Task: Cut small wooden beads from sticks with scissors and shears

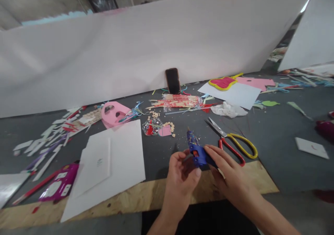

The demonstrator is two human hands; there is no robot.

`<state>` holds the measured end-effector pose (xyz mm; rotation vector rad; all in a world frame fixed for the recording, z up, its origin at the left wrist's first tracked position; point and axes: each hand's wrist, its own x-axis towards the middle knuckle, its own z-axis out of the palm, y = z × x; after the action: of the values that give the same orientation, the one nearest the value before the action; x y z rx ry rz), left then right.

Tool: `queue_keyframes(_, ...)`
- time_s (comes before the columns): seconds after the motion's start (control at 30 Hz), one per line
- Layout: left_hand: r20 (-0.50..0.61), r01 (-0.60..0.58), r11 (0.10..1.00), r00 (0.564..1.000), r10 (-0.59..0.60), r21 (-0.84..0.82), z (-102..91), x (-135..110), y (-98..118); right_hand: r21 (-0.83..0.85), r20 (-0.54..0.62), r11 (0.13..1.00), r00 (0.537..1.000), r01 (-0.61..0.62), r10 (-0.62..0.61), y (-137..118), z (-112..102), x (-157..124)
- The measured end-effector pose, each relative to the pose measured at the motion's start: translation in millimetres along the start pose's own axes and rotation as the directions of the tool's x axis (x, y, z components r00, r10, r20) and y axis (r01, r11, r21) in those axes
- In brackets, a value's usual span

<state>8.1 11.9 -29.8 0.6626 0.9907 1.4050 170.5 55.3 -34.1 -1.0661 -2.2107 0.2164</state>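
A blue hot glue gun [198,155] is held in front of me over the near edge of the table, its nozzle pointing away. My right hand [227,169] wraps around its right side, fingers along the top of the body. On the left side, my left hand [180,179] curls around the gun, its thumb against the lower part and its fingertips partly hidden behind it. Scissors [226,136] with one red and one yellow handle lie spread just beyond my right hand. Past the nozzle are a small pink paper piece [165,130] and small wooden beads [153,114].
White sheets [122,158] lie at left, beside a purple packet [61,183] and scattered strips [49,141]. A phone [173,81] leans on the white partition [130,54], behind bundled sticks [180,102]. Crumpled tissue [228,110] and a red-yellow shape [223,83] are at right.
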Motion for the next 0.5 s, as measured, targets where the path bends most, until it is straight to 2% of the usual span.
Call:
queue_keyframes(0.3,0.012,-0.086,0.994,0.996,0.087,-0.068,4.1,1.1,3.7,-0.007,-0.096,0.999,0.994,0.045,-0.045,-4.2,5.1,-5.9)
queue_keyframes(0.5,0.038,-0.055,0.998,0.998,0.054,0.010,-2.9,-2.7,0.7,-0.004,-0.130,0.998,0.990,0.061,-0.061,-2.5,6.2,-9.0)
